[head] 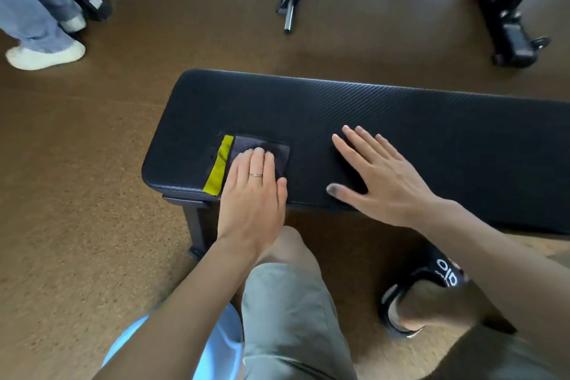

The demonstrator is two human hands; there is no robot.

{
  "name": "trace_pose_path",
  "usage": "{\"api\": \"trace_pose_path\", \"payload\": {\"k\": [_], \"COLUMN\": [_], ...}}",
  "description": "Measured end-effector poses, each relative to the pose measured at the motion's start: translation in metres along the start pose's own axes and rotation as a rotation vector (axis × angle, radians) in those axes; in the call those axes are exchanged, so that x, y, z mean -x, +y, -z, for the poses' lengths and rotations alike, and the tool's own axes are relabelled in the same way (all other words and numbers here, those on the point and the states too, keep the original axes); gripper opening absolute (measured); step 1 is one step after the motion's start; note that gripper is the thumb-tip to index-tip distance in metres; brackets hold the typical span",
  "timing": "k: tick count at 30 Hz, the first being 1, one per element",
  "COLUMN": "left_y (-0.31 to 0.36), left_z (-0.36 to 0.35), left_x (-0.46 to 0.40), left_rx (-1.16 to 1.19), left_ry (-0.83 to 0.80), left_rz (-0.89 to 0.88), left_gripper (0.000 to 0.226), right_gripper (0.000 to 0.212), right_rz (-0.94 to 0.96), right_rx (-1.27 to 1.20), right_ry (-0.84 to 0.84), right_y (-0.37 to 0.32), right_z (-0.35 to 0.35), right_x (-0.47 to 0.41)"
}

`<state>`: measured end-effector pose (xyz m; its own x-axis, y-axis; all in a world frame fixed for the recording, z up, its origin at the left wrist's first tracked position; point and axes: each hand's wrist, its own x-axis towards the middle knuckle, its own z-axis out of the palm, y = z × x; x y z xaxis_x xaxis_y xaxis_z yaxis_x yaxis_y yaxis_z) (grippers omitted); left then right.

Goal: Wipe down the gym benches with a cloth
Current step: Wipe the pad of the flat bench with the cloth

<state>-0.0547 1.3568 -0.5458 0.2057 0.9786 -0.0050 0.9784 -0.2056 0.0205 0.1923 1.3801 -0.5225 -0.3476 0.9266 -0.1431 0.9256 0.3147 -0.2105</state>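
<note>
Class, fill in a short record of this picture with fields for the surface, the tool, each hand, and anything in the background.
surface: black padded gym bench
tool: dark cloth with yellow stripe, flat near the bench's left end
left hand: palm down, pressing on the cloth, ring on one finger
right hand: open, fingers spread, flat on bare bench
background: another person's legs, black equipment frame, brown floor

Left hand (251, 191) presses cloth (246, 154) flat on bench (401, 120); right hand (382, 179) rests beside.
</note>
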Motion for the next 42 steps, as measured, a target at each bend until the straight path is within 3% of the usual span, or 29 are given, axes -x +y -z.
{"api": "trace_pose_path", "payload": {"k": [2,5,14,19,23,28,33,42], "left_y": [0.013,0.039,0.070,0.065,0.072,0.085,0.119,0.181], "left_z": [0.003,0.008,0.009,0.017,0.025,0.021,0.014,0.017], "left_x": [-0.013,-0.037,-0.127,-0.070,-0.019,-0.067,-0.126,-0.008], "left_rx": [-0.007,0.039,0.119,0.145,0.063,0.115,0.143,0.081], "left_ry": [-0.004,-0.067,-0.159,-0.212,-0.288,-0.201,-0.184,-0.227], "left_rz": [-0.095,-0.249,-0.259,-0.322,-0.369,-0.317,-0.095,-0.021], "left_gripper": [0.067,0.069,0.065,0.066,0.082,0.071,0.061,0.073], "right_gripper": [0.077,0.069,0.062,0.059,0.057,0.053,0.055,0.053], "right_rz": [-0.149,-0.326,-0.360,-0.350,-0.330,-0.290,-0.358,-0.262], "right_rx": [-0.070,-0.046,0.017,-0.011,-0.016,-0.082,-0.056,-0.068], "right_ry": [0.093,0.098,0.146,0.161,0.185,0.239,0.176,0.262], "right_y": [0.016,0.034,0.034,0.034,0.033,0.046,0.104,0.119], "right_z": [0.005,-0.001,-0.013,-0.014,-0.013,-0.009,0.007,-0.001], "right_x": [-0.003,-0.007,-0.015,-0.009,-0.005,-0.012,-0.008,-0.003]}}
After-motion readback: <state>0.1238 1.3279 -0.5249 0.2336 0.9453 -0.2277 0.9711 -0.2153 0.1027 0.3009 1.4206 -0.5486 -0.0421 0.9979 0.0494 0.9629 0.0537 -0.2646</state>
